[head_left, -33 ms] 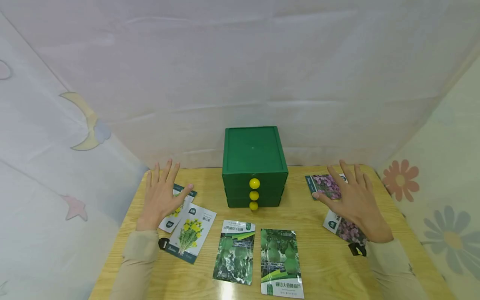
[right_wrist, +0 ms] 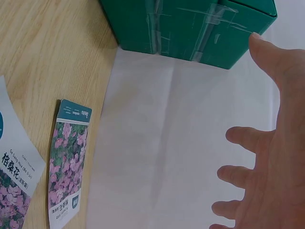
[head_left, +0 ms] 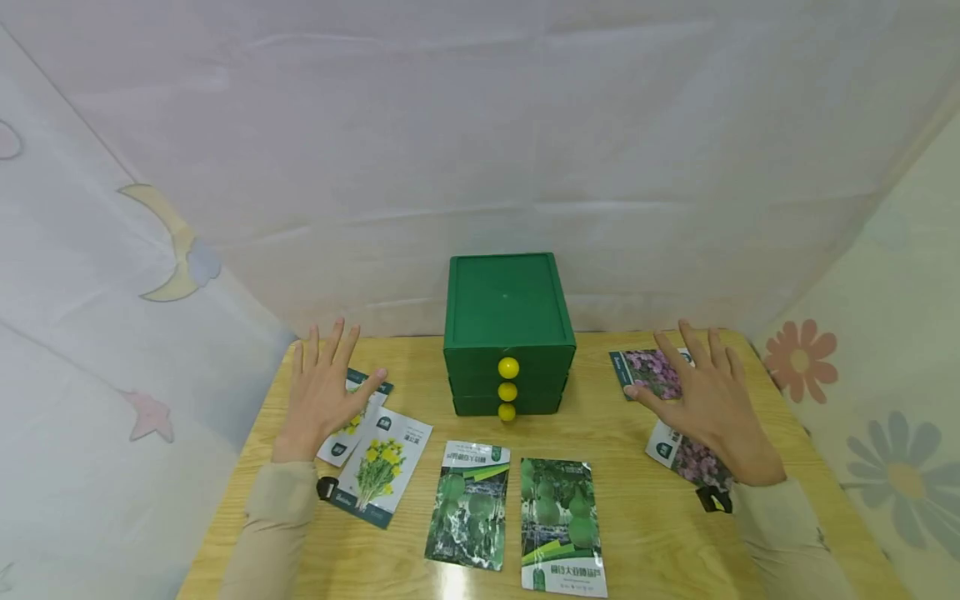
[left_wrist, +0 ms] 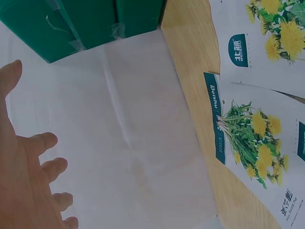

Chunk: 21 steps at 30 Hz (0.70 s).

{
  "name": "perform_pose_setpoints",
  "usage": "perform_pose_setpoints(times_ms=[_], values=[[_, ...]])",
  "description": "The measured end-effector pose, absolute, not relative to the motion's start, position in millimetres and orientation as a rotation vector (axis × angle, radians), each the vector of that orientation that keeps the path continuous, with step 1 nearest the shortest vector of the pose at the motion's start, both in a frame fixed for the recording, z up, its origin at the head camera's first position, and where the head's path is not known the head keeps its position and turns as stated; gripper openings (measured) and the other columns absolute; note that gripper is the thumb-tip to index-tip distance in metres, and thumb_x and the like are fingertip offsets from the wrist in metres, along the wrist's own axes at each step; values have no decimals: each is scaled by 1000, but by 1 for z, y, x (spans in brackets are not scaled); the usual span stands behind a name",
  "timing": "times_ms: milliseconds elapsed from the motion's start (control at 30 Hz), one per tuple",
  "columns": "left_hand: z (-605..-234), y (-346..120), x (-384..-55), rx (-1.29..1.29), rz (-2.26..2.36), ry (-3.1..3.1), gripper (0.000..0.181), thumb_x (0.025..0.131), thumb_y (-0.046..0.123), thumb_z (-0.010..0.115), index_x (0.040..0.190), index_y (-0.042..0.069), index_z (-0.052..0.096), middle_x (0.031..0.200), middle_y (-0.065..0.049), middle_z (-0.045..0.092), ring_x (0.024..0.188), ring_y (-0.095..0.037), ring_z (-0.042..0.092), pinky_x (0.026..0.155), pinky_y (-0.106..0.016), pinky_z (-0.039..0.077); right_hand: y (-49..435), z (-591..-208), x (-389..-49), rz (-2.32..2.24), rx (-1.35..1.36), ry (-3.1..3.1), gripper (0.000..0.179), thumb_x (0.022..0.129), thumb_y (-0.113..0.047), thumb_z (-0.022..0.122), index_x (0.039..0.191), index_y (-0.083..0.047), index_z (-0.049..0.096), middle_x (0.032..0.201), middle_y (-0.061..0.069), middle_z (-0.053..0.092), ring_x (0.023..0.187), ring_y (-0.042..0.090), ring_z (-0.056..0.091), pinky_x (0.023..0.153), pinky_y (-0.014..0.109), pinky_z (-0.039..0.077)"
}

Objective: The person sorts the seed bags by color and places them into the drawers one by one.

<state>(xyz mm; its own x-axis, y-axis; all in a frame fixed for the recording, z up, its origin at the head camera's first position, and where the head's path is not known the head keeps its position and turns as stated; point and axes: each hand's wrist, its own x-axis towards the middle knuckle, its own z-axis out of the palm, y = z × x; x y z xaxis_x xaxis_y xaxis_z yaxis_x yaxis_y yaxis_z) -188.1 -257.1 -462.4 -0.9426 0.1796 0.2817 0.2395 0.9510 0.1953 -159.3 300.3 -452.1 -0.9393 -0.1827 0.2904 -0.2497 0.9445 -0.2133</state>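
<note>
My left hand [head_left: 322,400] hovers over the left of the table with fingers spread, holding nothing. Beneath and beside it lie two seed packets with yellow flowers, one packet [head_left: 384,467] overlapping the other [left_wrist: 255,138]. My right hand [head_left: 708,404], fingers likewise spread and holding nothing, is above two pink-flower seed packets, the far one [head_left: 651,372] and the near one [head_left: 697,462]. Between the hands, at the back, stands a green three-drawer box [head_left: 510,300] with round yellow knobs [head_left: 508,367]; its drawers are closed.
Two green seed packets showing round fruit lie at the front middle, a left one [head_left: 468,504] and a right one [head_left: 561,525]. The wooden table [head_left: 405,367] meets a pale cloth backdrop [head_left: 495,150] behind the box, with printed cloth on both sides.
</note>
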Motion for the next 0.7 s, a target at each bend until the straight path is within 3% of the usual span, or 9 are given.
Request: perform_pose_setpoints(times_ms=[467,700], values=[[-462,-258,-180,-326,-352,-2824,86,90,70,45,157,29,8,163,0,1,146,-33,-11,114,-55,-10,293,-451,-156,412,341,-2784,93,80,-64,66,154,-20,31,161,13,11,143,48,1,105,74,7],[-459,-252,-181,-428,-435,-2769,84,92,65,49,157,28,11,163,1,5,147,-29,-7,116,-54,-1,281,-440,-151,507,393,-2637,90,77,-56,73,150,-18,39,156,15,27,134,51,29,95,76,24]])
